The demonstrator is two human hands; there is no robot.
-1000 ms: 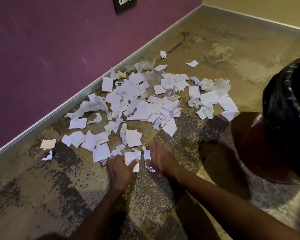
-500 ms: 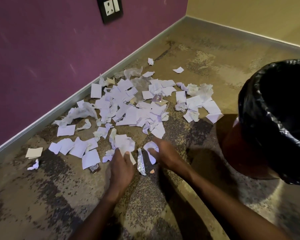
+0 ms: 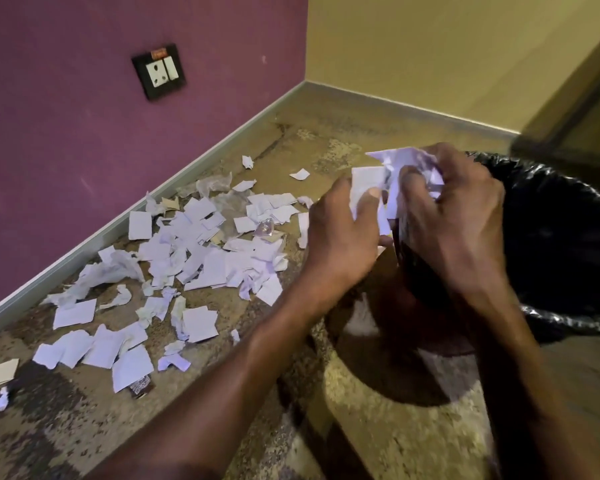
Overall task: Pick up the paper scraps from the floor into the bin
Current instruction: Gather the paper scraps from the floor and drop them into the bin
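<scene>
Between my two hands I hold a bunch of white paper scraps (image 3: 388, 181), raised off the floor at the left rim of the bin (image 3: 568, 237). My left hand (image 3: 343, 233) grips the bunch from the left, and my right hand (image 3: 454, 216) presses it from the right. The bin is lined with a black plastic bag and stands at the right. Many white paper scraps (image 3: 187, 258) lie scattered on the mottled floor to the left, along the purple wall. My hands hide part of the bunch.
A purple wall with a socket plate (image 3: 159, 71) runs along the left, and a yellow wall meets it at the corner. A dark wrapper (image 3: 141, 389) lies among the near scraps. A blurred dark edge of furniture (image 3: 568, 109) shows at the upper right.
Both hands have gathered scraps from the floor in front of me and lifted them up and to the right, to the bin's rim. The view has swung upward.
</scene>
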